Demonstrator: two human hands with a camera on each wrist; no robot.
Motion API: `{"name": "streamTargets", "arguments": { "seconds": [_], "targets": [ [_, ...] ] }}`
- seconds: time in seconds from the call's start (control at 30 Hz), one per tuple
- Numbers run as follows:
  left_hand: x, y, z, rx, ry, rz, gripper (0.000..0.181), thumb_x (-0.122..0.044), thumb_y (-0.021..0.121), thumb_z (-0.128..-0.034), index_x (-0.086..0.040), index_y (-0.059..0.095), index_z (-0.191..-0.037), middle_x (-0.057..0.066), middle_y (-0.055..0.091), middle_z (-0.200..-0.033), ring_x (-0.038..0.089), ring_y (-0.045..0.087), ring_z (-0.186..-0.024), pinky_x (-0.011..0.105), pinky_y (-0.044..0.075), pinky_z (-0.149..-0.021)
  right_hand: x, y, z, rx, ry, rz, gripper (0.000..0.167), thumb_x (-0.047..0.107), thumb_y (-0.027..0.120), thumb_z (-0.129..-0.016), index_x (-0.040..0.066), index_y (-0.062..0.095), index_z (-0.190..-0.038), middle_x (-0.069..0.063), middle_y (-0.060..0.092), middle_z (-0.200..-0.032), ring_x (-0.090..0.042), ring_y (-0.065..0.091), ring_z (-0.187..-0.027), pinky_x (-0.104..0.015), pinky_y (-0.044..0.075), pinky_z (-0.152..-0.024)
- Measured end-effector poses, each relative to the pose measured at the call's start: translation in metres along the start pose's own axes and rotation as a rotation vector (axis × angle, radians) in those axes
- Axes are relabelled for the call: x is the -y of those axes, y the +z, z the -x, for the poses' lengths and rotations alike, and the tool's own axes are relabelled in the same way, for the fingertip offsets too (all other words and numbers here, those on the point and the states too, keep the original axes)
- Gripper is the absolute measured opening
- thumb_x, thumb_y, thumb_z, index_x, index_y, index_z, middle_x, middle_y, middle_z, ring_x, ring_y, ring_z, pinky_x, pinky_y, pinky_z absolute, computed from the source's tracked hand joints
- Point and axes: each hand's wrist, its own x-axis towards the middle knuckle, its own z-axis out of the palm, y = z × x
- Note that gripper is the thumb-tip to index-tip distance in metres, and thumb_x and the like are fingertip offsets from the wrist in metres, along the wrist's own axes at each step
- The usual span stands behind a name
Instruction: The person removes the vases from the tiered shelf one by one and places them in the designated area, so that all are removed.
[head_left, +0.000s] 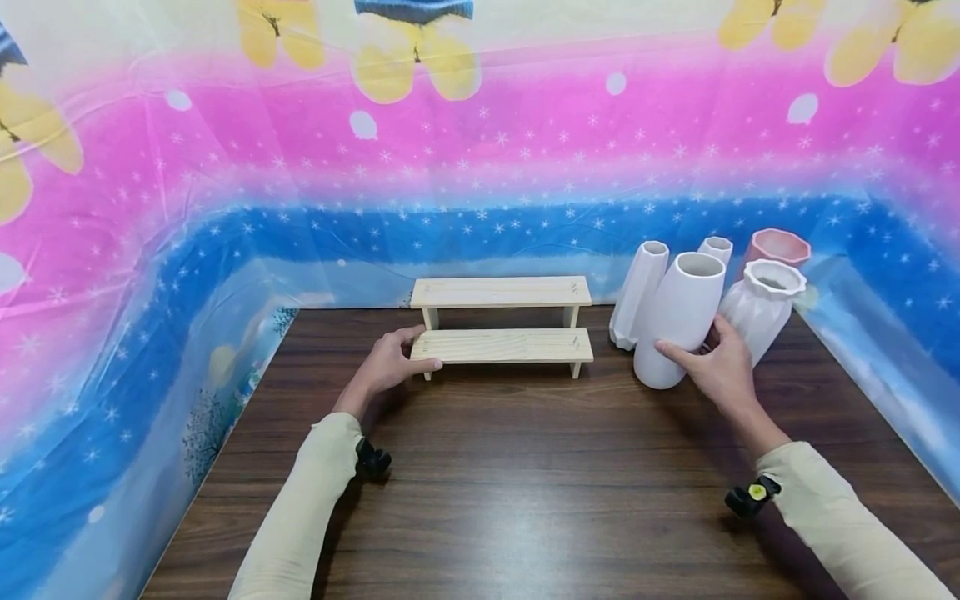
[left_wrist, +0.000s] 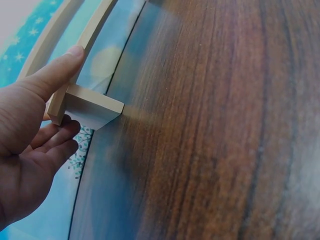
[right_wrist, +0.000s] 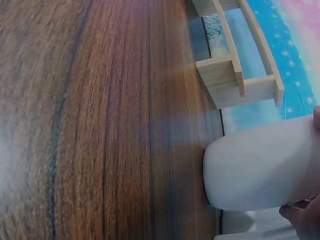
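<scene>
A two-tier wooden shelf (head_left: pixel 502 345) stands at the back of the table. My left hand (head_left: pixel 388 363) grips the left end of its lower board, thumb on top and fingers beneath, as the left wrist view also shows. On the right, my right hand (head_left: pixel 723 367) holds a smooth white vase (head_left: pixel 681 321) round its side, thumb at the front. The vase leans slightly, its base at or just above the table; I cannot tell which. In the right wrist view the vase (right_wrist: pixel 260 167) fills the lower right, with only fingertips of the hand visible.
Behind the held vase are a slim faceted white vase (head_left: pixel 640 293), another narrow white vase (head_left: pixel 717 245), a white vase with a scalloped rim (head_left: pixel 761 308) and a pink vase (head_left: pixel 782 245). The brown wooden table (head_left: pixel 510 483) meets a patterned cloth backdrop (head_left: pixel 480 167).
</scene>
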Motion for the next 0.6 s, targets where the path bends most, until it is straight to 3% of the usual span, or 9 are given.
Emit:
{"name": "streamTargets", "arguments": {
  "seconds": [0.4,0.6],
  "targets": [
    [-0.001,-0.001,-0.002,0.012,0.0,-0.006,0.087,-0.04,0.081,-0.089,-0.002,0.041,-0.156,0.018,0.063,-0.123,0.026,0.059,-0.095,0.041,0.048,-0.082,0.01,-0.015,0.007,0.03,0.037,0.002,0.099,0.046,0.086,-0.082,0.012,0.036,-0.159,-0.017,0.046,-0.155,-0.038,0.048,-0.139,-0.056,0.042,-0.108],
    [-0.001,0.001,-0.003,0.014,0.002,-0.008,0.087,-0.04,0.081,-0.0886,-0.003,0.041,-0.156,0.018,0.062,-0.13,0.027,0.059,-0.101,0.043,0.048,-0.086,0.011,-0.024,0.017,-0.027,0.044,0.008,0.095,0.043,0.086,-0.082,0.015,0.038,-0.159,-0.011,0.047,-0.156,-0.033,0.051,-0.138,-0.051,0.044,-0.106]
  ]
}}
